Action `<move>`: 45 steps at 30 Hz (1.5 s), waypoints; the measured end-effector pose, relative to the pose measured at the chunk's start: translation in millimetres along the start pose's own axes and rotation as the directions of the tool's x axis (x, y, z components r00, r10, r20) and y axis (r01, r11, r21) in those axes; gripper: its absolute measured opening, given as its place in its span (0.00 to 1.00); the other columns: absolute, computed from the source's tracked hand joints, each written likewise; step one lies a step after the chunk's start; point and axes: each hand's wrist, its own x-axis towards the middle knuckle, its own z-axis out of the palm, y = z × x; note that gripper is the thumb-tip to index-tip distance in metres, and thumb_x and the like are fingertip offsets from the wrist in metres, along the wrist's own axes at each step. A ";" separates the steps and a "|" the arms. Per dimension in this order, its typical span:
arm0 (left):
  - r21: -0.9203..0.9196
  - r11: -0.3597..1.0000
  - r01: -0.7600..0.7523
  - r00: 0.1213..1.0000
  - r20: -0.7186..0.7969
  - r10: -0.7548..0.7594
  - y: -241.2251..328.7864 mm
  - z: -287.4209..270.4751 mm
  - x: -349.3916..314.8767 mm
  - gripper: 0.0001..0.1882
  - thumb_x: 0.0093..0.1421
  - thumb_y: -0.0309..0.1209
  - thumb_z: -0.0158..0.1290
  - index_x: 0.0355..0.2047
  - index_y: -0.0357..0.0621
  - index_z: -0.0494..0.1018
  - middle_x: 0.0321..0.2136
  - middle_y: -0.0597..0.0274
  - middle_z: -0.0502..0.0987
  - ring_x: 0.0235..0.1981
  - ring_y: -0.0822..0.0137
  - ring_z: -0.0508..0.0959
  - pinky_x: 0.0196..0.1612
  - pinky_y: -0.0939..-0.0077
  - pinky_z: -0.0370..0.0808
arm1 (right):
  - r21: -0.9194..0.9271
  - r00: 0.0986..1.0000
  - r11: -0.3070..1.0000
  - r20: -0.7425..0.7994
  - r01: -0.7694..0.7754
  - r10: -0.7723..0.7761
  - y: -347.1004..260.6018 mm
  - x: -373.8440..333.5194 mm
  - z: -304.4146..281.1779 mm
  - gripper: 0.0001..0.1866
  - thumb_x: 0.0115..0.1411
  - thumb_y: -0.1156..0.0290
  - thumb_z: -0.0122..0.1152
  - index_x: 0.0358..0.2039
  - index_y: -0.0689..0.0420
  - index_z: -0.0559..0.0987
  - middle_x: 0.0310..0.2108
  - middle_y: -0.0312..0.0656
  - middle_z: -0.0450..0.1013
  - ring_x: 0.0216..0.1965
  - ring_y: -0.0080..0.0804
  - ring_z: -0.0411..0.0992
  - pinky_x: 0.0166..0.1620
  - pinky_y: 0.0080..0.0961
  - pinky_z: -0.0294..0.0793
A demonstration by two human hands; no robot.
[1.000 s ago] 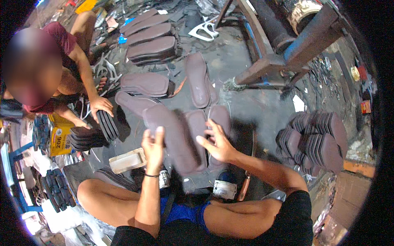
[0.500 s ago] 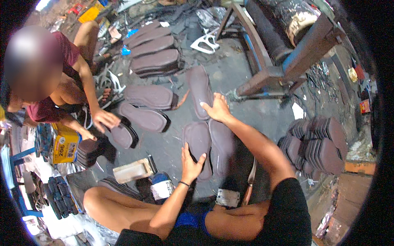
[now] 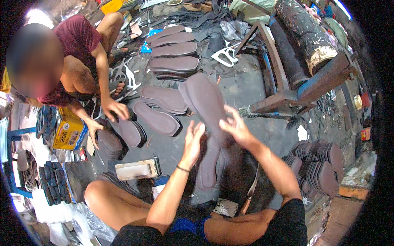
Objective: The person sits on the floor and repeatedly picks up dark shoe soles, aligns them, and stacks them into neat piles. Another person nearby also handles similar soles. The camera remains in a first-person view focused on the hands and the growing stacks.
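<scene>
My right hand [image 3: 237,128] grips a long brown shoe sole [image 3: 205,102] and holds it up off the dark floor. My left hand [image 3: 193,139] is open beside it, fingers spread, close to the sole's lower edge. Below my hands two more brown soles [image 3: 209,162] lie flat side by side on the floor. A person in a maroon shirt sits at the left; their hands [image 3: 113,108] rest on a small stack of soles [image 3: 123,133].
Stacks of brown soles [image 3: 174,61] lie farther back and a pile of dark soles [image 3: 318,162] at my right. A wooden frame with a dark roller [image 3: 295,45] stands at the upper right. A yellow box [image 3: 69,131], a metal mould [image 3: 137,169] and black tread pieces [image 3: 51,184] are at left.
My right hand has picked up a sole from the floor and raised it. My left hand lifted off the flat soles toward it. The other person's hands shifted on their stack.
</scene>
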 end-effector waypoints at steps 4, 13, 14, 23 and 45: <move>-0.043 0.999 0.030 0.994 0.102 -0.026 6.3 19.9 -30.9 0.30 0.66 0.40 0.59 0.58 0.29 0.68 0.54 0.52 0.76 0.54 0.61 0.76 0.58 0.66 0.72 | 0.055 0.993 0.992 0.016 -0.114 0.113 9.3 -73.5 18.3 0.22 0.71 0.66 0.57 0.60 0.61 0.67 0.56 0.40 0.72 0.58 0.24 0.67 0.62 0.28 0.66; 0.511 0.830 -0.222 0.943 -0.104 0.316 57.1 -62.4 -69.3 0.31 0.61 0.39 0.64 0.57 0.31 0.69 0.51 0.48 0.78 0.50 0.59 0.77 0.56 0.65 0.73 | -0.201 0.917 0.902 -0.204 -0.383 0.344 73.5 -140.9 32.2 0.35 0.67 0.57 0.63 0.65 0.67 0.63 0.56 0.50 0.73 0.59 0.38 0.70 0.61 0.33 0.69; 0.515 0.815 -0.265 0.934 -0.073 0.350 61.9 -61.8 -72.1 0.32 0.61 0.38 0.64 0.59 0.32 0.66 0.53 0.49 0.77 0.51 0.59 0.77 0.56 0.64 0.73 | -0.358 0.948 0.878 -0.112 -0.318 0.297 69.9 -144.2 41.2 0.42 0.67 0.54 0.62 0.69 0.67 0.56 0.63 0.57 0.66 0.65 0.47 0.64 0.65 0.39 0.65; 0.014 0.999 0.040 0.999 0.021 -0.041 19.4 -42.0 -97.7 0.29 0.67 0.47 0.57 0.59 0.38 0.68 0.53 0.57 0.76 0.54 0.62 0.76 0.58 0.62 0.72 | 0.064 0.932 0.994 -0.348 -0.084 0.101 50.0 -125.5 20.2 0.23 0.72 0.62 0.55 0.62 0.57 0.65 0.41 0.33 0.75 0.33 0.16 0.70 0.28 0.17 0.69; 0.770 0.574 0.277 0.960 -0.190 -0.208 -114.7 -61.1 -65.9 0.58 0.59 0.64 0.51 0.70 0.23 0.46 0.67 0.29 0.58 0.68 0.40 0.60 0.70 0.54 0.55 | -0.190 0.842 0.865 -0.399 -0.464 0.364 148.9 -134.2 -22.5 0.46 0.64 0.52 0.60 0.72 0.65 0.50 0.68 0.56 0.58 0.69 0.47 0.57 0.70 0.40 0.57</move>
